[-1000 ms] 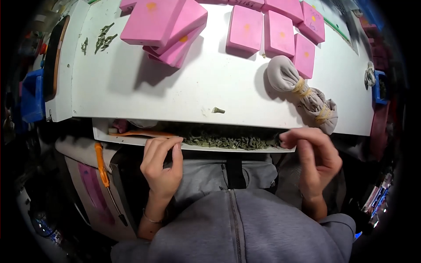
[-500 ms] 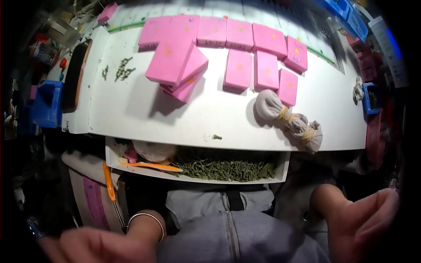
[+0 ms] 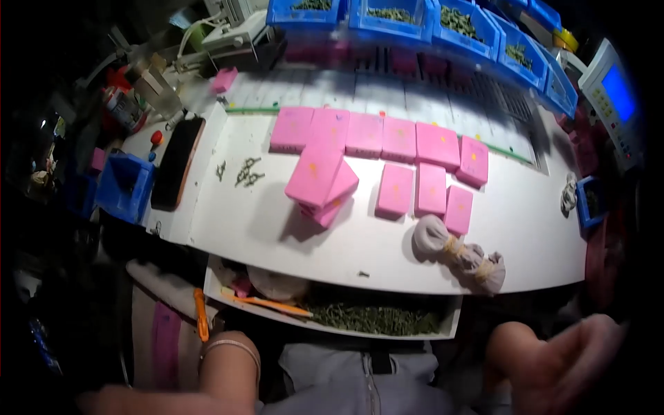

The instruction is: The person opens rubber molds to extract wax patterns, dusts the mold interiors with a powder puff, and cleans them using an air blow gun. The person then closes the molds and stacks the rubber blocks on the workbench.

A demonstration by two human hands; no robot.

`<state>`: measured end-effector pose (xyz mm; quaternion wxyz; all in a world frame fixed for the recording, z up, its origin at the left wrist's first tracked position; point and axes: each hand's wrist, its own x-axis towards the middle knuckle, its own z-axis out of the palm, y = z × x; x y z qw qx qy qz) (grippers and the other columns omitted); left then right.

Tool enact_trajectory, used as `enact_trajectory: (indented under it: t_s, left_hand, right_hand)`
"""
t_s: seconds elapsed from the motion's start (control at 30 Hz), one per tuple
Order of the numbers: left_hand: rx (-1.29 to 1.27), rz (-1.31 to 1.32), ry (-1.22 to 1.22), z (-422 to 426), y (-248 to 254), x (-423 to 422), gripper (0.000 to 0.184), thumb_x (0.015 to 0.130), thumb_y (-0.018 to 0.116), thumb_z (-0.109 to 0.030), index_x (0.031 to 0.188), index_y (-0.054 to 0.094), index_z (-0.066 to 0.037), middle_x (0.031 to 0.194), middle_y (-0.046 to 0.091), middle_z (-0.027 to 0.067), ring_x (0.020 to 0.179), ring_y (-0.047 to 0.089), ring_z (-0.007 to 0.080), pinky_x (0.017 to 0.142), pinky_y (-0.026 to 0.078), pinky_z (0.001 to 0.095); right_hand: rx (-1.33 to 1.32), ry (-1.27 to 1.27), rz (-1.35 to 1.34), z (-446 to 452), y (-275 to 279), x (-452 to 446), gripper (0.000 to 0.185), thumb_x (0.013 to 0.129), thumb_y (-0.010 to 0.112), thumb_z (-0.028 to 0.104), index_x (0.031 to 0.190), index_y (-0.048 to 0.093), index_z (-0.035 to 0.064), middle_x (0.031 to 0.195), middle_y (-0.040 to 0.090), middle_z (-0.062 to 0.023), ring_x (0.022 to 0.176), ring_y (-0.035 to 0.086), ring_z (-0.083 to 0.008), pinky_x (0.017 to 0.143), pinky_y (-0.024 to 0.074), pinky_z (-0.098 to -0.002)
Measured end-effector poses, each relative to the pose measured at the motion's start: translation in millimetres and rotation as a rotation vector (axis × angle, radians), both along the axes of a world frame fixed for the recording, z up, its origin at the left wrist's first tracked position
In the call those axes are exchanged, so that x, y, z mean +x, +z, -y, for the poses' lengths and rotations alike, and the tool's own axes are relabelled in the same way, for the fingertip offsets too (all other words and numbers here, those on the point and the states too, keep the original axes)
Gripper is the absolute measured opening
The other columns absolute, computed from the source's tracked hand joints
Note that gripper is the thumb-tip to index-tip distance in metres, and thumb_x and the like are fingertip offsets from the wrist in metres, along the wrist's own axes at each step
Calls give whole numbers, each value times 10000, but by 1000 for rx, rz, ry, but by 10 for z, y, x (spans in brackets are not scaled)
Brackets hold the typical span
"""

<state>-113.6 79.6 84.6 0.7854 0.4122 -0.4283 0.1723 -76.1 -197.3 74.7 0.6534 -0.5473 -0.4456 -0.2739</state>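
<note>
My left hand (image 3: pixel 173 401) is low at the left edge of the view, smeared by motion, with a band round its wrist. My right hand (image 3: pixel 560 360) hovers at the lower right, in front of the table's edge, and its fingers are too blurred to read. Neither hand touches anything I can make out. Nearest the right hand lies a tied grey cloth bundle (image 3: pixel 470 257) with yellow bands. Nearest the left is an orange-handled tool (image 3: pixel 200 315). Between them an open drawer (image 3: pixel 453 325) holds many small green pieces (image 3: pixel 373 319) and an orange stick (image 3: pixel 277 305).
Pink blocks (image 3: pixel 395 190) stand in rows on the white table (image 3: pixel 277 242), several stacked (image 3: pixel 315 176). Small green branched pieces (image 3: pixel 249 173) lie left of them. Blue bins (image 3: pixel 463 28) line the back. A dark phone-like slab (image 3: pixel 178 162) and a blue bin (image 3: pixel 124 187) are at left.
The view has tilted up, so the table sits lower and the blue bins at the back show. My left hand has dropped further towards the bottom edge. The pink blocks and cloth bundle stay put.
</note>
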Motion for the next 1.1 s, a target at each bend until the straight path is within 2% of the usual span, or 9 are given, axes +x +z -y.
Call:
enact_trajectory:
  t_s: [0.1, 0.13, 0.17, 0.27, 0.43, 0.6, 0.87, 1.0, 1.1]
  left_hand:
    - [-130, -329, 125, -241, -2, 117, 407, 911, 383, -209, 1176, 355, 98, 868, 393, 58, 800, 384, 154, 695, 341, 245]
    - [61, -281, 625, -60, -202, 241, 366, 885, 456, -220, 1116, 449, 64, 944, 469, 98, 832, 464, 163, 701, 396, 239]
    - [253, -223, 1126, 235, -388, 582, 326, 859, 529, -230, 1057, 544, 29, 1019, 545, 138, 865, 544, 171, 708, 452, 233]
    - [598, -404, 1046, 76, -860, 960, 311, 889, 491, -83, 1176, 509, 38, 1173, 518, 161, 1098, 501, 243, 884, 437, 331]
    - [771, -621, 927, 23, -1515, 1188, 576, 890, 547, -350, 1246, 409, 82, 1202, 480, 253, 1119, 497, 309, 898, 425, 368]
    - [688, -732, 748, 76, -1563, 1265, 557, 841, 623, -314, 1211, 460, 69, 1095, 574, 233, 1018, 578, 271, 847, 458, 346]
    - [673, -684, 660, 42, -1594, 1246, 503, 791, 677, -257, 1188, 524, 12, 999, 636, 171, 903, 614, 198, 790, 481, 296]
    - [634, -810, 459, 18, -1569, 1194, 497, 775, 690, -204, 1199, 525, -5, 1068, 602, 159, 952, 591, 182, 808, 476, 293]
    - [649, -760, 478, 30, -1591, 1135, 532, 766, 697, -200, 1219, 503, 0, 1116, 573, 160, 973, 582, 188, 825, 471, 296]
  right_hand:
    - [-697, -141, -453, -211, -92, 106, 146, 796, 588, 113, 910, 612, 25, 883, 627, -92, 744, 611, -187, 719, 471, -319]
    - [-875, -228, -340, -370, -345, 187, 309, 795, 596, 30, 1102, 577, -6, 1024, 636, -162, 869, 639, -254, 734, 503, -334]
    - [-615, -289, -121, -659, -753, 334, 275, 731, 641, 2, 998, 603, -52, 967, 632, -178, 828, 644, -303, 683, 521, -300]
    - [-1016, -202, -227, -697, -1466, 219, 501, 743, 639, 60, 1205, 471, -38, 1270, 460, -196, 1144, 479, -316, 895, 429, -379]
    - [-1276, -169, -73, -523, -1514, -45, 420, 783, 592, 90, 1190, 515, 17, 1297, 474, -131, 1210, 455, -248, 982, 354, -391]
    - [-896, -173, -314, -411, -1439, 119, 342, 736, 611, -27, 1073, 596, 31, 1102, 609, -135, 922, 620, -284, 770, 503, -328]
    - [-538, -253, -633, -910, -1323, 1175, 388, 870, 569, 167, 1196, 474, -21, 1055, 598, -177, 991, 585, -283, 862, 449, -328]
    - [-589, 201, -1190, -1101, -1198, 1365, 462, 865, 593, 324, 1150, 514, -32, 990, 616, -118, 927, 585, -169, 823, 453, -285]
    - [-639, 248, -1092, -1087, -1224, 1330, 478, 849, 618, 344, 1137, 535, -28, 958, 621, -92, 889, 574, -137, 804, 452, -273]
